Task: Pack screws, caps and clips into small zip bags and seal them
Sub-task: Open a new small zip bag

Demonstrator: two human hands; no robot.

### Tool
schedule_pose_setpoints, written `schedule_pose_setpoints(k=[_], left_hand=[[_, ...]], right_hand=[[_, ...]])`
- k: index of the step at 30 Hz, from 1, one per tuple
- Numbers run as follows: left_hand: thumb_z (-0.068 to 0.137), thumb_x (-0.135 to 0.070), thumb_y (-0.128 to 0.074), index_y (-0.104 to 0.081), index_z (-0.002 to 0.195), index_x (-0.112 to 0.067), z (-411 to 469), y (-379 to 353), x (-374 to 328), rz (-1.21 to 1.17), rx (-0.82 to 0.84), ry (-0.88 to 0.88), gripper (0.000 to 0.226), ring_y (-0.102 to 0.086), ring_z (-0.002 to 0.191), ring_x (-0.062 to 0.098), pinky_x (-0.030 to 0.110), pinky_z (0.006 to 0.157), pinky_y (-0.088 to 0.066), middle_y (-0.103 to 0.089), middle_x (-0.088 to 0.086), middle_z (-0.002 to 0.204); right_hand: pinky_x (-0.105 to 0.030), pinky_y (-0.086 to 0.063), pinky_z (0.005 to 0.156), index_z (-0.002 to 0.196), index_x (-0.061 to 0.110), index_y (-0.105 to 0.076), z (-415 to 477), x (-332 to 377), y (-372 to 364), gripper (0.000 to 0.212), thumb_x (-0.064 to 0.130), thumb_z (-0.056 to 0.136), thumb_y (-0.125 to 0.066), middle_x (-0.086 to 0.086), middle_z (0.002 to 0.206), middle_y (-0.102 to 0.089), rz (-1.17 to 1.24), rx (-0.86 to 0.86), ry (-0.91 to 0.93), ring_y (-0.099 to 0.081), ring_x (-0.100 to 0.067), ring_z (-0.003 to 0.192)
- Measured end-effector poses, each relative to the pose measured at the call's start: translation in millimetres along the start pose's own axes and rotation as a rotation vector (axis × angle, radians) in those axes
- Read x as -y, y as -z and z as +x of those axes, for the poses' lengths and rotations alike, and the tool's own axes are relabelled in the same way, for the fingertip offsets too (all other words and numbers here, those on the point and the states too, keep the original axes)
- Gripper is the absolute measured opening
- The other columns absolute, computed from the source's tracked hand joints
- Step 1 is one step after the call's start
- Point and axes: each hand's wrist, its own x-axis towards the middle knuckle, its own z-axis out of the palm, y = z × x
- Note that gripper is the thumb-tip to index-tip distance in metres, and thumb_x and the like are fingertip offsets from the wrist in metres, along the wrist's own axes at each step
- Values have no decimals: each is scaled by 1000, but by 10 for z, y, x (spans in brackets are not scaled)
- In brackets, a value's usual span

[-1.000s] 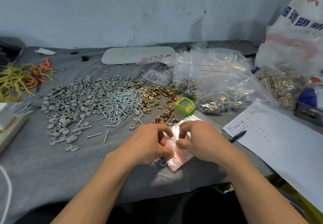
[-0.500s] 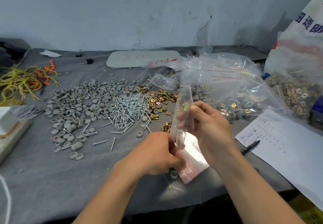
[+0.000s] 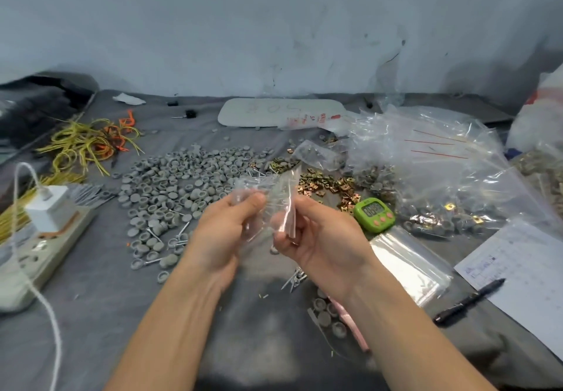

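A small clear zip bag (image 3: 275, 195) with a pink seal strip is held up above the table between both hands. My left hand (image 3: 222, 232) pinches its left edge with thumb and fingers. My right hand (image 3: 316, 238) pinches its right side near the pink strip. Behind the bag lie a wide heap of grey caps (image 3: 179, 183), a few silver screws (image 3: 179, 235) and brass clips (image 3: 329, 185). A stack of empty zip bags (image 3: 408, 259) lies to the right of my right hand. Under my right wrist sit a few caps (image 3: 329, 317) and screws (image 3: 294, 281).
A green timer (image 3: 374, 214) stands by the clips. Large clear bags of packed parts (image 3: 441, 171) fill the right. A paper sheet (image 3: 524, 271) and black pen (image 3: 469, 299) lie at the right edge. A power strip with charger (image 3: 39, 238) and yellow ties (image 3: 82, 143) sit left.
One bag was pulled off the stack and lifted. My left hand left the stack and now holds the bag's left edge. The view swung left, bringing the power strip into sight.
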Motion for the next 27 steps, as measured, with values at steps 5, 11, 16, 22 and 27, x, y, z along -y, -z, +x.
schedule_pose_setpoints(k=[5, 11, 16, 22, 27], left_hand=[[76, -11, -86, -79, 74, -24, 54, 194, -131, 322, -250, -247, 15, -64, 57, 4, 20, 56, -49, -73, -3, 68], [70, -30, -90, -70, 101, -32, 108, 372, -185, 940, -754, -493, 37, -63, 87, 14, 33, 77, -48, -71, -8, 97], [75, -28, -84, -68, 83, -29, 74, 271, -158, 1031, -569, -703, 17, -59, 87, 6, 22, 80, -43, -66, -16, 94], [83, -46, -74, -74, 74, -30, 105, 300, -167, 922, -457, -387, 19, -63, 67, -7, 13, 57, -40, -69, -23, 67], [82, -38, -73, -74, 71, -34, 24, 276, -122, 1093, -541, -328, 12, -67, 74, 11, 30, 69, -52, -71, -14, 68]], right_hand=[[-33, -50, 66, 97, 5, -72, 161, -23, -123, 19, 21, 102, -62, -7, 74, -73, -397, -203, 63, -64, -15, 58], [-27, -53, 60, 95, 5, -74, 489, -122, -222, 16, 6, 101, -59, -9, 73, -75, -426, -206, -39, -66, -14, 56], [-32, -58, 63, 89, 9, -78, 789, -284, -394, 28, -3, 97, -54, -11, 81, -77, -480, -176, 117, -70, -18, 63], [-45, -59, 96, 101, 15, -81, 804, -474, -394, 57, -19, 77, -42, -8, 100, -80, -599, 97, 276, -75, -26, 103], [-36, -60, 95, 111, 21, -78, 680, -478, -292, 66, -22, 76, -41, 2, 101, -80, -787, 110, 344, -75, -12, 101]])
